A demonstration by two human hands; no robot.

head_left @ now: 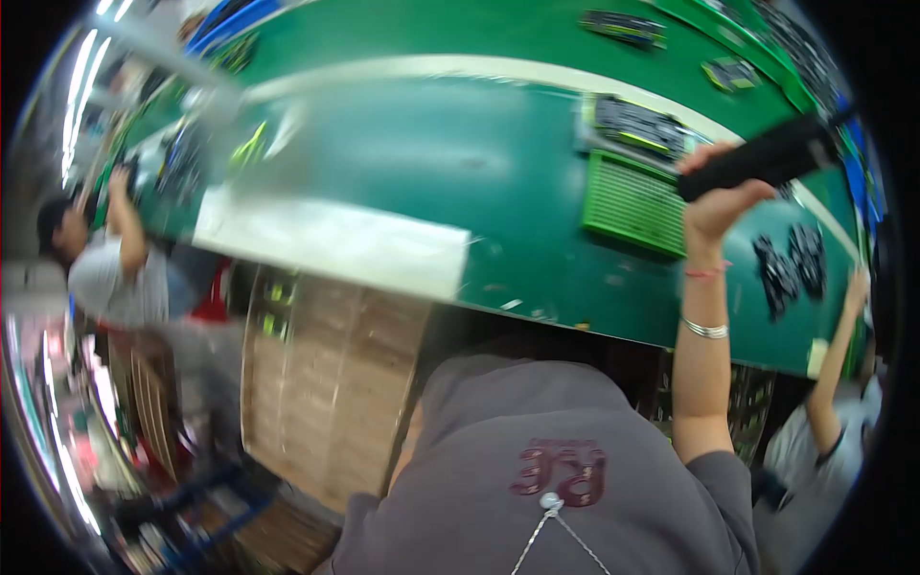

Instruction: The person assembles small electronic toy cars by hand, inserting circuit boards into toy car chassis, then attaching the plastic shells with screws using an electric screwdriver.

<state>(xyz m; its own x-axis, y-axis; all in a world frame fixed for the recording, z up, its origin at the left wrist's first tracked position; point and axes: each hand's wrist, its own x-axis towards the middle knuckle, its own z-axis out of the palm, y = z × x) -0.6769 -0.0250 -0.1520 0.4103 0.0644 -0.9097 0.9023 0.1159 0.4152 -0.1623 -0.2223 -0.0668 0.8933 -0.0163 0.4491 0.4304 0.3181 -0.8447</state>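
Observation:
My right hand [714, 206] is raised over the right side of the green bench, its fingers wrapped round a black electric screwdriver [771, 158]. The tool is thick and cylindrical, tilted up to the right, and its tip is too blurred to make out. Just left of the wrist lies a green ribbed tray [628, 201]. Behind that tray, a grey and black part with yellow-green edges [637, 125] rests on a light holder. Black molded parts [791, 268] lie right of my forearm. My left arm hangs low beside my body, and its hand does not show.
A white sheet [335, 240] covers the bench's near left edge. Cardboard [331, 374] stands below it. Beyond a pale strip, more parts [623, 29] lie on a green surface. One person [120, 268] works at the left, another [829, 422] at the right.

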